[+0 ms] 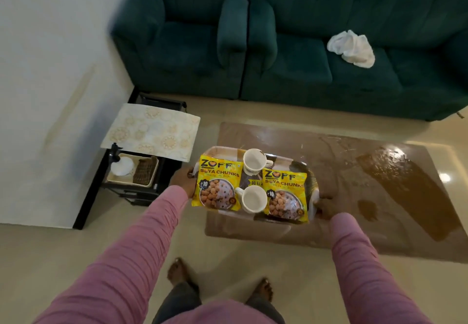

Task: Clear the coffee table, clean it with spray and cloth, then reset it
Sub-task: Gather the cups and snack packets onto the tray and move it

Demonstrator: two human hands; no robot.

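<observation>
Grip check: left hand (183, 180) and right hand (326, 208) each clasp one short end of patterned rectangular tray (211, 149); long axis hand-to-hand.

dim rm | glare on coffee table (395, 161) | edges warped, blurry

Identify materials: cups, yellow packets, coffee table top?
Cups: likely glazed ceramic; white, glossy, thick rims. Yellow packets: printed plastic film; shiny, crinkled. Coffee table top: brown, glossy, reflects lights; polished stone, glass or laminate, can't tell.

green sofa (354, 20), armchair (182, 45), black rack (141, 193)
</observation>
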